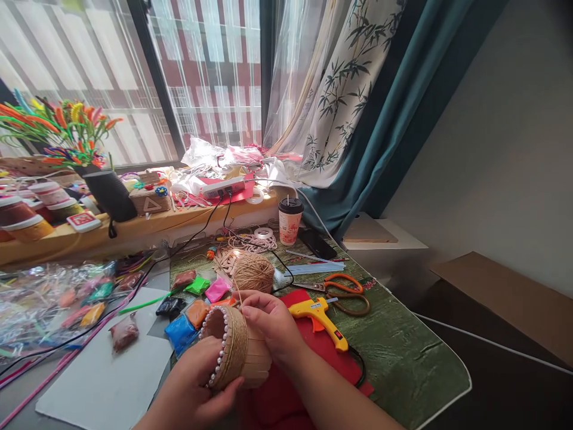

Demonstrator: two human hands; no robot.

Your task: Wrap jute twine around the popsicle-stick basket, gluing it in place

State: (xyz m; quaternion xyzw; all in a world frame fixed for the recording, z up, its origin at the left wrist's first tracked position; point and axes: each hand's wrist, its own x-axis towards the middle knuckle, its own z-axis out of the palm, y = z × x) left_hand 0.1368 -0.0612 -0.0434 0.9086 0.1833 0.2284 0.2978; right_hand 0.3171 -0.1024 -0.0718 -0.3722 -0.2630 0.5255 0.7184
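My left hand (192, 388) grips the near side of a small round holder (233, 349) made of wooden sticks, wrapped in brown twine and rimmed with white beads. It lies on its side above a red felt sheet (286, 394). My right hand (271, 322) is closed on the top of the holder, fingers pinched at the twine band. A strand runs up from there to a ball of twine (253, 273) on the green mat. A yellow glue gun (320, 315) lies just right of my right hand.
Orange-handled scissors (344, 291), a paper cup (290, 221), a black phone (317, 243) and tape rolls lie on the mat (403, 352). Coloured clay packets (190, 304) and a white sheet (111, 376) are at left. A cluttered windowsill with a power strip (222, 187) runs behind.
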